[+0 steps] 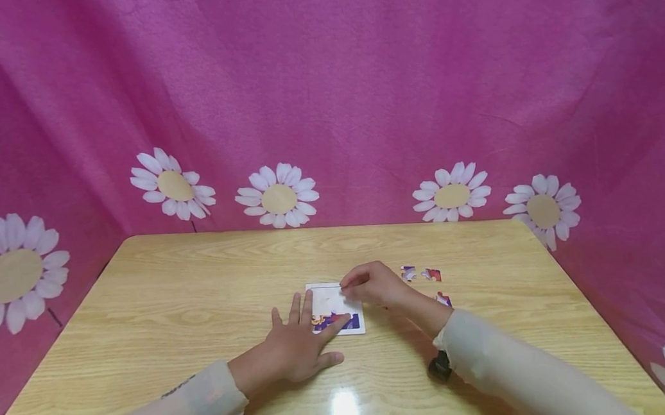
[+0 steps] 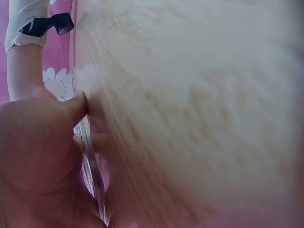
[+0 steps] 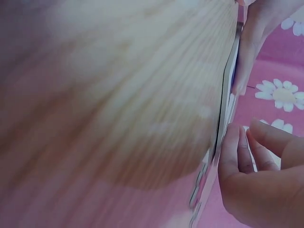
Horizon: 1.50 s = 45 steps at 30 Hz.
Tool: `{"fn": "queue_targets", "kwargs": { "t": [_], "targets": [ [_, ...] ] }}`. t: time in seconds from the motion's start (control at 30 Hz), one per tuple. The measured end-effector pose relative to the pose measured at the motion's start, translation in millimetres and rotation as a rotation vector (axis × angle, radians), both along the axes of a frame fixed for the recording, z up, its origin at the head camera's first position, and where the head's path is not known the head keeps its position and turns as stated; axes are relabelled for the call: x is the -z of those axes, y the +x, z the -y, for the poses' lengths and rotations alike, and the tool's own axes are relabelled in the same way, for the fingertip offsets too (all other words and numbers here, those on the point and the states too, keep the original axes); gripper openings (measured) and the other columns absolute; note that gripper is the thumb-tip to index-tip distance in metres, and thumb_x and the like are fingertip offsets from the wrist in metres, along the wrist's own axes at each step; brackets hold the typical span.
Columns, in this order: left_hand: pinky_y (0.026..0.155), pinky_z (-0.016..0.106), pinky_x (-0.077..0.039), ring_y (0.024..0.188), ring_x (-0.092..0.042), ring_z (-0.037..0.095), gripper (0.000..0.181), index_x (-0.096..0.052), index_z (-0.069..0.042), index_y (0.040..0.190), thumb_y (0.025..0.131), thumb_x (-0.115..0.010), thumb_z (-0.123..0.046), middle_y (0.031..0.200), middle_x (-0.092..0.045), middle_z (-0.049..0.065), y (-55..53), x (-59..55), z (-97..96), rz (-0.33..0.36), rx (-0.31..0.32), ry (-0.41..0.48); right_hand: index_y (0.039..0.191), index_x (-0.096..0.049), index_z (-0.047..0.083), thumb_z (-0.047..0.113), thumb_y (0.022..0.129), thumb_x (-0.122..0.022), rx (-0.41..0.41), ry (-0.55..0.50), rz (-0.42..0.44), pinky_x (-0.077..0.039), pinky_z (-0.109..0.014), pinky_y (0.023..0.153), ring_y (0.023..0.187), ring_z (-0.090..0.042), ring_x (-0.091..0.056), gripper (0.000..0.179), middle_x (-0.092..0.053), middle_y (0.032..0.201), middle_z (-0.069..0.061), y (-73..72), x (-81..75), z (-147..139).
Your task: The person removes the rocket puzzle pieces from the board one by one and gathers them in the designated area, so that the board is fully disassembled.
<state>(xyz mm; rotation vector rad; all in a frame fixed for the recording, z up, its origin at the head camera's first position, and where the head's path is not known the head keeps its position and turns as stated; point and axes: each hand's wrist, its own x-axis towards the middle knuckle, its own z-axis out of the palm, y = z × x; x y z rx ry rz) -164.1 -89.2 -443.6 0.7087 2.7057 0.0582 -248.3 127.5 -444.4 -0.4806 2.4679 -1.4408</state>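
Observation:
A shallow white puzzle tray (image 1: 325, 295) lies on the table, with joined purple, red and orange pieces (image 1: 333, 322) along its near side. My left hand (image 1: 300, 350) is spread flat over its left and near edge, the index finger reaching across the joined pieces. Over the tray's upper right corner hovers my right hand (image 1: 377, 285), thumb and fingertips bent close together. The right wrist view shows these fingers (image 3: 230, 147) curled near the tray's edge; whether a piece sits between the tips cannot be made out. In the left wrist view, my left palm (image 2: 38, 156) hides most of the tray.
Loose puzzle pieces lie right of the tray: a purple and white one (image 1: 408, 273), a red one (image 1: 433, 275) and one (image 1: 443, 299) partly behind my right forearm. The wooden table (image 1: 199, 287) meets a pink flowered curtain (image 1: 348, 103) at the back and sides.

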Motion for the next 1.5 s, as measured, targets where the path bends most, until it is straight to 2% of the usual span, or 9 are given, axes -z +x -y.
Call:
{"fn": "queue_targets", "kwargs": {
  "t": [0.23, 0.57, 0.87, 1.0, 1.33, 1.5],
  "targets": [
    [0.110, 0.082, -0.016, 0.154, -0.002, 0.054, 0.069, -0.017, -0.052, 0.162, 0.099, -0.035, -0.075, 0.169, 0.000, 0.031, 1.9, -2.4, -1.2, -0.005, 0.004, 0.000, 0.108, -0.075, -0.007, -0.001, 0.091, -0.073, -0.046, -0.055, 0.036, -0.057, -0.027, 0.082, 0.086, -0.011, -0.070, 0.018, -0.078, 0.099, -0.016, -0.5, 2.5, 14.0],
    [0.110, 0.082, -0.017, 0.154, -0.004, 0.054, 0.069, -0.018, -0.053, 0.161, 0.099, -0.036, -0.076, 0.169, -0.002, 0.030, 1.2, -5.2, -0.5, -0.008, -0.001, -0.012, 0.108, -0.077, 0.001, 0.003, 0.091, -0.075, -0.021, 0.010, 0.061, -0.052, -0.030, 0.088, 0.090, -0.013, -0.069, 0.017, -0.078, 0.099, -0.008, -3.4, 4.5, 17.7],
    [0.109, 0.082, -0.020, 0.153, -0.008, 0.054, 0.072, -0.019, -0.055, 0.160, 0.096, -0.041, -0.078, 0.169, -0.006, 0.030, -2.5, 1.6, 1.3, -0.028, -0.011, 0.024, 0.108, -0.077, -0.001, 0.001, 0.092, -0.073, -0.017, -0.020, 0.099, -0.054, -0.026, 0.084, 0.088, -0.011, -0.067, 0.017, -0.078, 0.100, -0.010, -2.8, 3.0, 18.4],
    [0.109, 0.082, -0.020, 0.153, -0.009, 0.054, 0.074, -0.020, -0.055, 0.160, 0.095, -0.044, -0.078, 0.168, -0.006, 0.031, -3.0, 2.8, 1.6, -0.035, -0.019, 0.053, 0.108, -0.076, -0.002, 0.002, 0.091, -0.074, -0.025, -0.014, 0.086, -0.052, -0.025, 0.082, 0.089, -0.011, -0.068, 0.018, -0.078, 0.101, -0.011, -3.5, 3.3, 17.6],
    [0.109, 0.083, -0.018, 0.153, -0.007, 0.055, 0.074, -0.022, -0.053, 0.160, 0.095, -0.046, -0.076, 0.168, -0.004, 0.033, -2.1, 2.8, 3.3, -0.032, -0.013, 0.096, 0.108, -0.077, 0.000, 0.005, 0.092, -0.075, -0.022, -0.004, 0.093, -0.050, -0.024, 0.082, 0.089, -0.011, -0.066, 0.017, -0.078, 0.100, -0.009, -1.8, 0.5, 17.6],
    [0.111, 0.082, -0.015, 0.153, -0.001, 0.055, 0.074, -0.022, -0.053, 0.160, 0.094, -0.045, -0.077, 0.168, 0.000, 0.031, 1.0, 5.8, 9.7, -0.021, -0.012, 0.127, 0.109, -0.076, 0.000, 0.004, 0.091, -0.075, -0.013, -0.018, 0.109, -0.051, -0.024, 0.081, 0.088, -0.010, -0.066, 0.018, -0.078, 0.100, -0.010, -1.1, 0.1, 17.6]
  ]
}}
